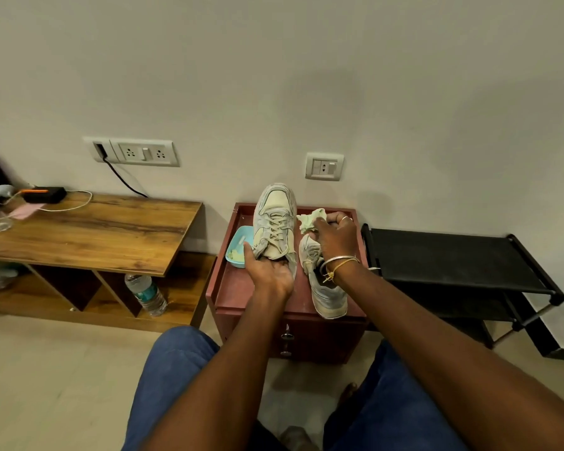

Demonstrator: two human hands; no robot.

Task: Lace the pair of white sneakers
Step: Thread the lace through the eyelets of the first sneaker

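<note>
The left grip (269,276) clutched the first sneaker (274,219), seemingly fully laced, raised above the bench (235,288). The right grip (334,236) pinched a green cloth (310,219) over the second sneaker (328,297), which lay on the bench with its lacing mostly hidden.

From my feed this reads as a room in a home: a plain painted wall (274,76) with socket plates (144,153), a low wooden bench (111,222) on the left with open cubbies and a water bottle (147,294) beneath. A maroon drawer cabinet (323,340) stands mid-scene, a black shoe rack (453,255) on the right, all on a pale floor (46,369).
</note>
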